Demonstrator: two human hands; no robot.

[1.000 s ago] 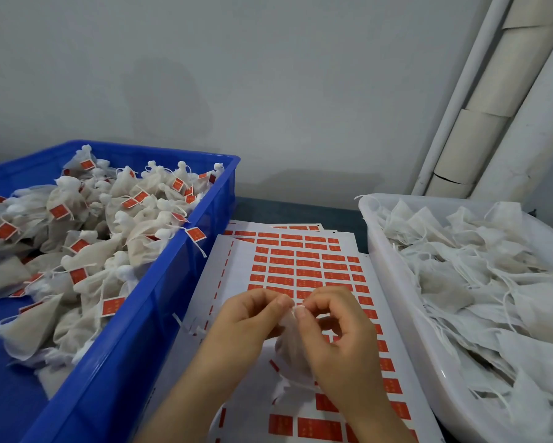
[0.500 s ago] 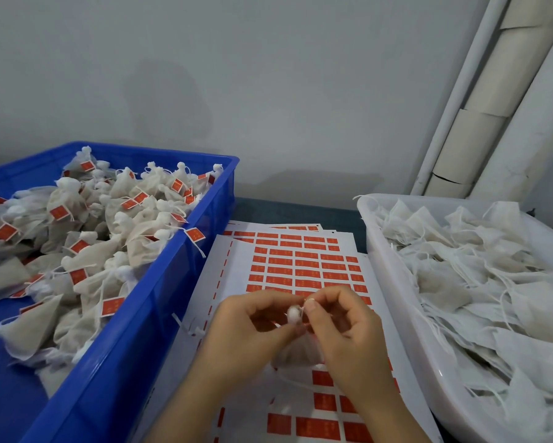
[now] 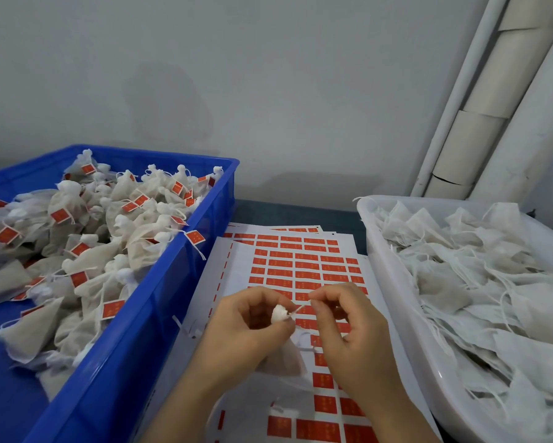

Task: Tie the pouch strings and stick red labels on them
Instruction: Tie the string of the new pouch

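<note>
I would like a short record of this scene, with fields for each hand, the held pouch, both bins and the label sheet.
left hand: pinches the gathered neck of the pouch
right hand: pinches the string, drawn out to the right of the neck
pouch: hangs below the left hand, over the label sheet; no red label seen
blue crate: on the left; holds labelled pouches
white tub: on the right; holds plain pouches
label sheet: between the bins, under the hands
</note>
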